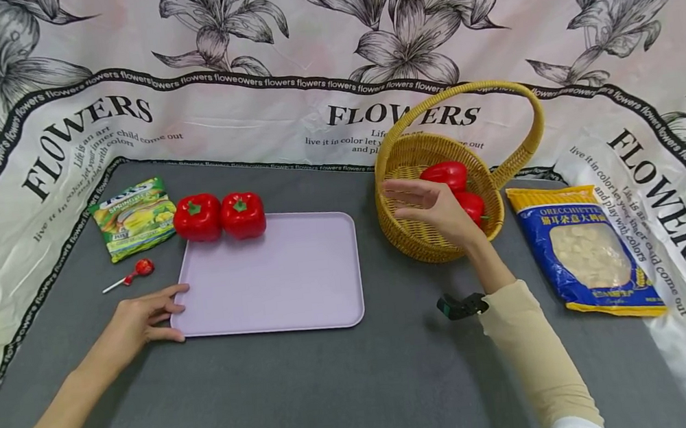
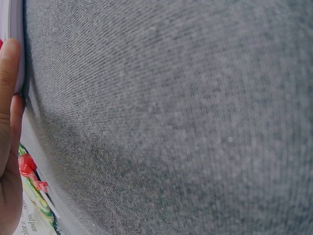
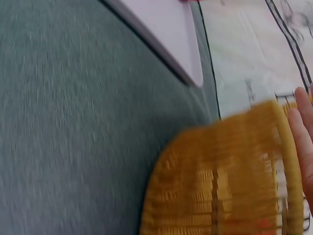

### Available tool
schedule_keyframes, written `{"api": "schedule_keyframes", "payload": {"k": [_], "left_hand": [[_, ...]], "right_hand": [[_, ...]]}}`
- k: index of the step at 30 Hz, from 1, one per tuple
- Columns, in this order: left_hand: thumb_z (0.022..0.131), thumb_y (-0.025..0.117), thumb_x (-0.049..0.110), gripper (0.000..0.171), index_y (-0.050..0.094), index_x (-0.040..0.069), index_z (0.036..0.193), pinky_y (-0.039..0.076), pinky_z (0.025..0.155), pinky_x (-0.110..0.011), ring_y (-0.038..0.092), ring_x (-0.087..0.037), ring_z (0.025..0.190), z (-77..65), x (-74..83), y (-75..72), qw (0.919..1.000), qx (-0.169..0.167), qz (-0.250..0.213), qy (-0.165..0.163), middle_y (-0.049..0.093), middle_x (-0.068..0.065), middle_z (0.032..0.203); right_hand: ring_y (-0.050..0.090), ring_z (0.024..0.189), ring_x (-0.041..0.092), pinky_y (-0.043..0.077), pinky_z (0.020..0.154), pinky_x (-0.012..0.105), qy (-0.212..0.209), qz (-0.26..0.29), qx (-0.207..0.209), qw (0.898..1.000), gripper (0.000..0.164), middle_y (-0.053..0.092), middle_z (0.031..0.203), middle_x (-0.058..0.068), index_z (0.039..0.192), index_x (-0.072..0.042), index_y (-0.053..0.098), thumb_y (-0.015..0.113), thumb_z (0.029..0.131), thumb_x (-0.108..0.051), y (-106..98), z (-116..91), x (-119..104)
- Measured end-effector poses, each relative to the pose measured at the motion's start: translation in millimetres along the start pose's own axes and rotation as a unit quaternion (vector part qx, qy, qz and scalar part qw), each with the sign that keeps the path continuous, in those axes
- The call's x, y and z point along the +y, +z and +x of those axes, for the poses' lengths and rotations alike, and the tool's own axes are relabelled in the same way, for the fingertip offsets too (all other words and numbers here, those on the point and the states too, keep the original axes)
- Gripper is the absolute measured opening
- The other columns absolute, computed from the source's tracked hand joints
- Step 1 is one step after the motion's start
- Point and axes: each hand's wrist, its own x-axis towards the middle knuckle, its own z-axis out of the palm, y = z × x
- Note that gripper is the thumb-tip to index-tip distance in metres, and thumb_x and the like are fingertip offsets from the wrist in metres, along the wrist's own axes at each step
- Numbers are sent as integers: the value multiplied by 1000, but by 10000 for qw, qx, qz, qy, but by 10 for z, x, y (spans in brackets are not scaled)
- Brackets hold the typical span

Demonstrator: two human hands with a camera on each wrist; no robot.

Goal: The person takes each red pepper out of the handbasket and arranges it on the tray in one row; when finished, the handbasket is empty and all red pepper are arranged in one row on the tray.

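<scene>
My left hand (image 1: 142, 319) touches the left edge of a pale lilac tray (image 1: 275, 282), fingertips and thumb apart along the rim. Two red bell peppers, one (image 1: 197, 218) beside the other (image 1: 243, 215), stand at the tray's back left corner. Over a yellow woven basket (image 1: 417, 248) is my right hand (image 1: 436, 210), its fingers extended toward the left and nothing held. Inside the basket lie two more red peppers, one (image 1: 446, 175) behind the other (image 1: 471, 206); the hand partly covers the basket's interior. In the right wrist view, fingers (image 3: 304, 129) show beside the basket rim (image 3: 288, 166).
A red-wrapped lollipop (image 1: 144, 267) and a green-and-yellow soup packet (image 1: 135, 220) lie left of the tray. To the basket's right is a blue-and-yellow bag of orecchiette pasta (image 1: 588, 252). The basket's tall handle (image 1: 461, 90) arches upward. A flower-printed cloth (image 1: 272, 117) borders the grey table (image 1: 311, 396).
</scene>
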Motion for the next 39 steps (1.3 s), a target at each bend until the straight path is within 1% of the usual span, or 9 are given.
{"api": "schedule_keyframes", "payload": {"k": [5, 12, 15, 23, 28, 31, 33, 37, 39], "left_hand": [[55, 89, 6, 41, 73, 1, 93, 43, 78, -3, 63, -30, 101, 8, -8, -4, 10000, -13, -13, 36, 63, -20, 121], [56, 89, 5, 41, 73, 0, 93, 43, 77, -3, 61, -34, 102, 2, -2, -6, 10000, -44, -63, 1, 62, -20, 122], [57, 89, 6, 41, 73, 0, 93, 44, 77, -3, 61, -37, 102, 5, 0, -3, 9999, -72, -63, -50, 62, -20, 122], [55, 89, 5, 40, 73, 0, 92, 44, 76, -3, 62, -35, 101, 7, 2, 0, 10000, -16, 18, -39, 63, -20, 121], [55, 89, 4, 42, 73, -1, 93, 43, 77, -2, 62, -32, 100, -5, 1, 1, 10000, -3, -5, -57, 63, -20, 121], [56, 89, 6, 42, 73, -1, 94, 43, 76, -2, 63, -33, 100, -4, -1, 11, 9999, -32, 2, -115, 63, -19, 122], [57, 89, 7, 42, 73, -1, 94, 43, 76, -2, 62, -34, 100, -3, -4, 15, 9999, -52, -2, -145, 62, -19, 122], [56, 89, 6, 42, 73, 0, 94, 46, 76, -5, 62, -35, 101, -4, -5, 12, 9998, -54, -33, -167, 62, -20, 122], [56, 89, 6, 42, 73, 0, 94, 49, 75, -9, 62, -35, 101, -4, -3, 7, 9998, -46, -43, -176, 62, -20, 122]], "right_hand": [[54, 121, 28, 46, 96, 32, -40, 155, 230, 9996, 46, 60, 129, 10, 133, 4, 52, 62, 88, 9, -247, -154, -19], [57, 119, 21, 48, 93, 26, 169, 167, 741, 9970, 46, 58, 131, 18, 133, 6, 51, 60, 88, 11, -620, -385, -33], [57, 118, 21, 51, 88, 25, 216, 125, 937, 9953, 47, 58, 131, 16, 133, 8, 49, 60, 88, 12, -751, -481, -36], [61, 109, 10, 50, 85, 17, 550, -686, 1391, 9864, 50, 63, 125, 5, 135, 6, 48, 65, 87, 5, -950, -624, -20], [58, 114, 12, 49, 86, 15, 796, -1392, 1303, 9784, 52, 59, 131, 10, 137, 3, 48, 67, 89, -2, -978, -621, -44], [55, 119, 14, 47, 88, 14, 894, -1634, 1150, 9758, 55, 55, 136, 13, 139, 0, 47, 68, 88, -3, -983, -612, -77], [55, 119, 14, 48, 88, 16, 946, -1585, 997, 9778, 57, 53, 137, 12, 140, -1, 45, 68, 88, -2, -977, -610, -92], [55, 120, 17, 54, 83, 26, 1080, -904, 430, 9891, 60, 48, 142, 14, 143, 3, 38, 63, 88, 6, -930, -606, -86], [54, 121, 18, 55, 81, 29, 1148, -678, 157, 9909, 60, 45, 144, 14, 143, 4, 37, 62, 89, 7, -891, -596, -74]]}}
